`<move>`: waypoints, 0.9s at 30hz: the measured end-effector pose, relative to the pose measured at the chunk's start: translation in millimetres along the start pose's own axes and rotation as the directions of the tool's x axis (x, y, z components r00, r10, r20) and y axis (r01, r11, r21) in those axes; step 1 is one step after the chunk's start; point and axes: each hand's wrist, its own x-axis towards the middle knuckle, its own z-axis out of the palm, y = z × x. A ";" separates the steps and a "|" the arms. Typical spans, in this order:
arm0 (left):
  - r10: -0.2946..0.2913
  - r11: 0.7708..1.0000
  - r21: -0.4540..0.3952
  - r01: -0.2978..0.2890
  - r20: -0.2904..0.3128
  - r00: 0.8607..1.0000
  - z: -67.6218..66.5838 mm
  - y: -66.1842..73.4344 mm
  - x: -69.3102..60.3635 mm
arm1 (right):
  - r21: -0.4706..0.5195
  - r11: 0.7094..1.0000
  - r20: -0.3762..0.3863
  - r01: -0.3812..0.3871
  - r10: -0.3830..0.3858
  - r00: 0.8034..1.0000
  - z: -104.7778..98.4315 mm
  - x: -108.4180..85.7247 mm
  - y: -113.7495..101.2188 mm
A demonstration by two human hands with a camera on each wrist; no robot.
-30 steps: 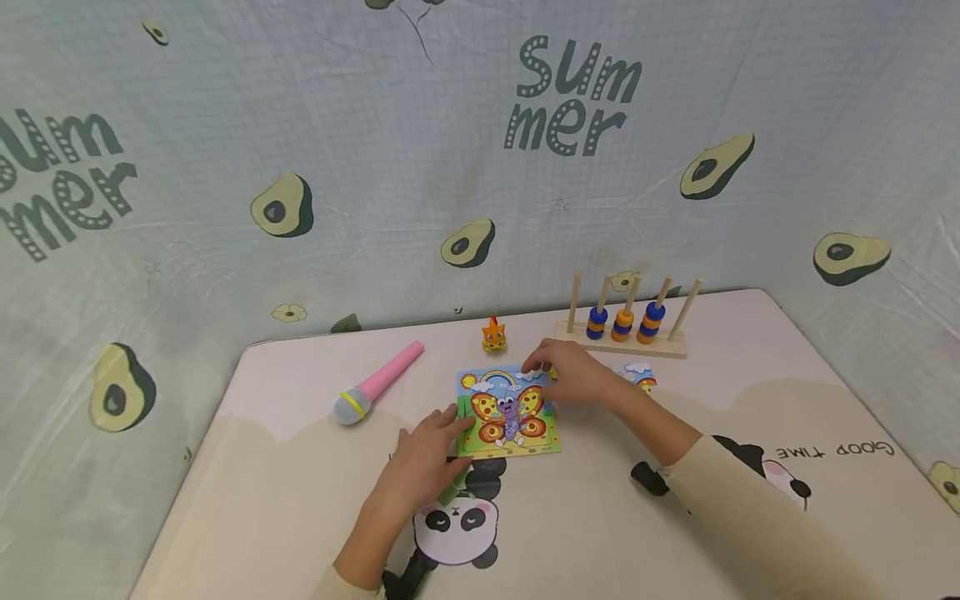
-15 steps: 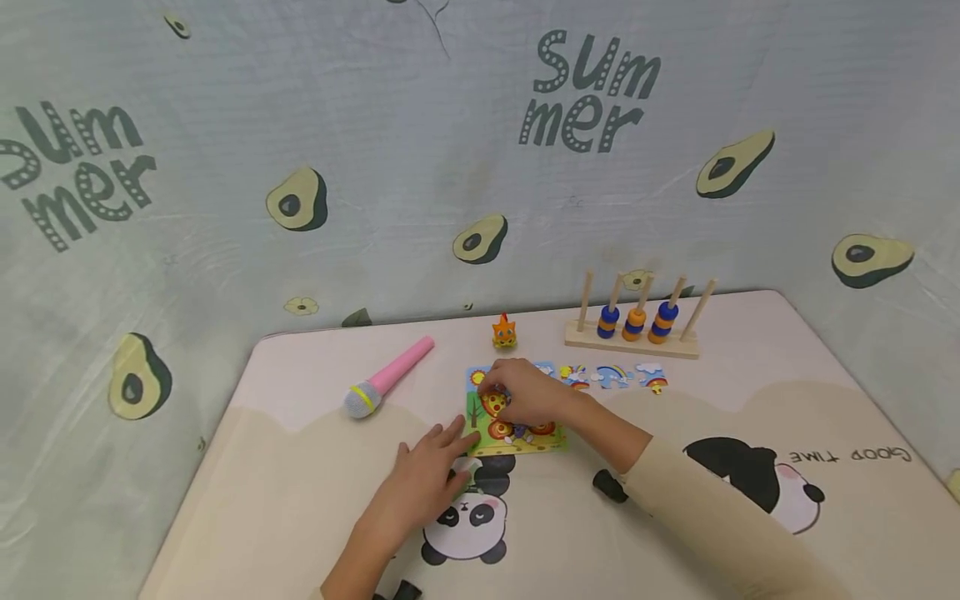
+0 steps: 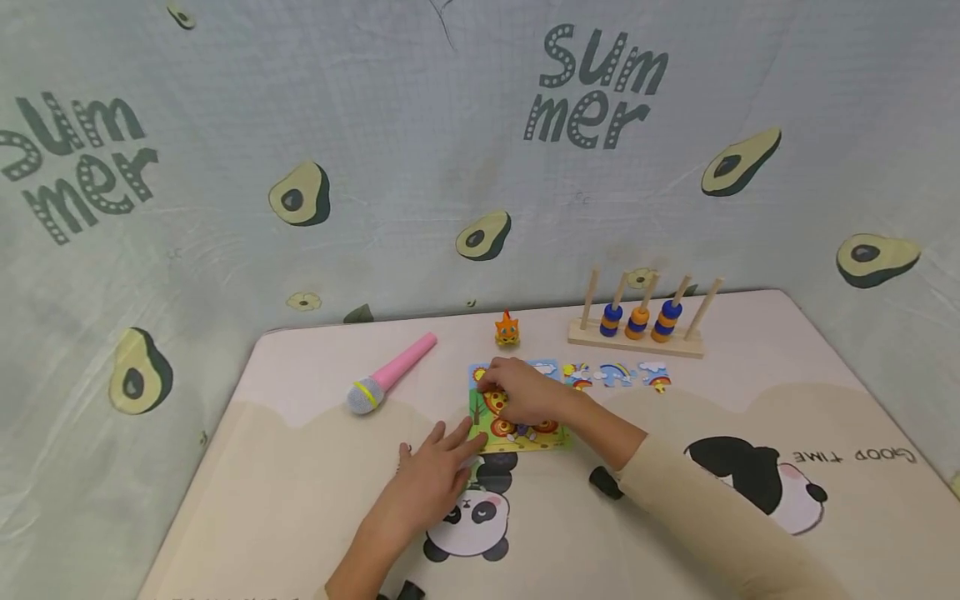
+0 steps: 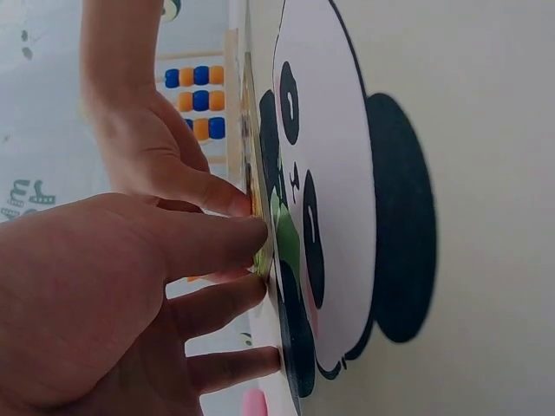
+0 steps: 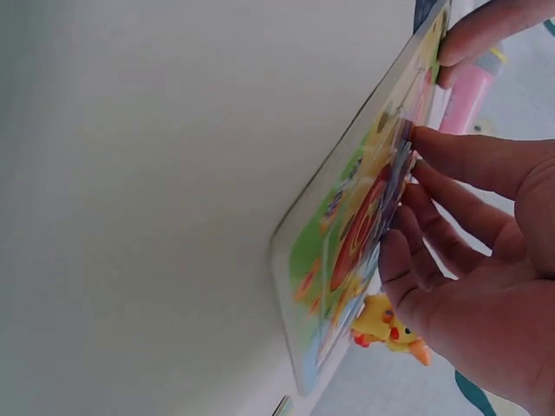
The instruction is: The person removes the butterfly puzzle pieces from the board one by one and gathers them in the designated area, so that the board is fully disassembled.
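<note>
A butterfly jigsaw puzzle [image 3: 525,446] lies flat on the table in its board. With straight, spread fingers, my left hand [image 3: 429,479] touches the board's near left corner. My right hand [image 3: 528,392] is over the upper left of the puzzle, covering much of the butterfly. In the right wrist view, the thumb and fingers of the right hand [image 5: 494,251] pinch at a puzzle piece on the board; its outline is mostly hidden. Separate puzzle pieces [image 3: 617,374] lie in a row right of the board. The left wrist view sees the board [image 4: 257,186] edge-on.
Behind the puzzle stands a small orange toy figure [image 3: 507,330]. A pink toy microphone [image 3: 393,372] lies to the left. At the back right is a wooden peg stand [image 3: 637,340] with blue and orange beads. A printed cloth hangs behind the table.
My right hand has moved left from the board's upper right corner onto its left half, uncovering the row of loose pieces. My left hand stays at the near left corner.
</note>
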 end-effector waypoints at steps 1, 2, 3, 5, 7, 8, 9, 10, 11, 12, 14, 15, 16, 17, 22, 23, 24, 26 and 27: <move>-0.003 1.000 -0.001 0.003 0.003 1.000 -0.2 -0.3 -0.2 | 0.001 1.000 0.002 -0.005 0.005 1.000 0.2 0.8 -1.1; -0.005 1.000 -0.005 0.005 0.007 1.000 -0.4 -0.8 -0.3 | 0.000 1.000 0.007 -0.011 0.011 1.000 0.3 1.7 -2.0; -0.008 1.000 -0.010 0.008 0.011 1.000 -0.6 -1.3 -0.4 | -0.002 1.000 0.012 -0.017 0.017 1.000 0.6 2.6 -2.8; -0.013 1.000 -0.022 0.013 0.022 1.000 -0.8 -2.3 -0.5 | -0.009 1.000 0.020 -0.027 0.027 0.999 0.9 3.9 -4.0; -0.013 0.999 -0.036 0.014 0.029 1.000 -0.5 -3.2 -0.2 | -0.010 0.999 0.027 -0.042 0.042 0.999 0.7 3.9 -4.9; -0.012 0.999 -0.042 0.014 0.031 0.999 -0.1 -3.6 0.0 | -0.010 0.999 0.027 -0.047 0.048 0.999 0.7 3.7 -4.9; -0.013 0.999 -0.046 0.014 0.032 0.999 0.2 -3.7 0.2 | -0.010 0.999 0.025 -0.050 0.050 0.998 0.6 3.3 -4.9; -0.012 0.999 -0.051 0.014 0.033 0.999 0.4 -3.7 0.3 | -0.006 0.999 0.022 -0.051 0.051 0.998 0.4 2.7 -4.6; -0.011 0.999 -0.052 0.012 0.032 0.999 0.8 -3.7 0.3 | 0.000 0.999 0.018 -0.051 0.051 0.999 0.3 2.0 -4.2; -0.011 0.998 -0.054 0.013 0.032 0.999 1.2 -3.6 0.4 | 0.004 0.999 0.014 -0.049 0.049 0.999 0.1 1.3 -3.7; -0.010 0.999 -0.053 0.012 0.030 1.000 1.6 -3.1 0.4 | 0.011 0.999 0.004 -0.036 0.036 0.999 0.1 -0.1 -2.8; -0.012 0.999 -0.053 0.014 0.030 0.999 1.7 -2.7 0.3 | 0.017 0.999 0.001 -0.029 0.029 1.000 0.2 -0.7 -2.5; -0.013 0.999 -0.052 0.014 0.030 0.999 1.9 -2.6 0.2 | 0.021 1.000 -0.002 -0.022 0.022 1.000 0.3 -1.3 -2.3; -0.014 0.999 -0.051 0.016 0.030 0.999 2.0 -2.5 0.1 | 0.022 1.000 -0.005 -0.015 0.015 1.000 0.5 -1.5 -2.0; -0.011 0.999 -0.041 0.012 0.023 1.000 2.0 -2.6 0.1 | 0.009 1.000 -0.017 0.002 -0.002 1.000 0.8 -2.6 -3.9; -0.010 0.999 -0.040 0.011 0.023 1.000 2.1 -2.7 0.3 | 0.004 1.000 -0.018 0.003 -0.003 1.000 0.6 -2.7 -4.7; -0.009 0.999 -0.037 0.010 0.021 1.000 2.3 -2.9 0.5 | 0.000 1.000 -0.020 0.002 -0.002 1.000 0.7 -2.8 -5.4; -0.007 0.999 -0.035 0.008 0.021 1.000 2.4 -3.2 0.9 | -0.010 1.000 -0.026 0.001 -0.001 1.000 1.1 -2.8 -6.3; -0.009 0.999 -0.034 0.010 0.021 1.000 2.6 -3.3 1.1 | -0.012 1.000 -0.030 0.001 -0.001 1.000 1.4 -2.6 -6.5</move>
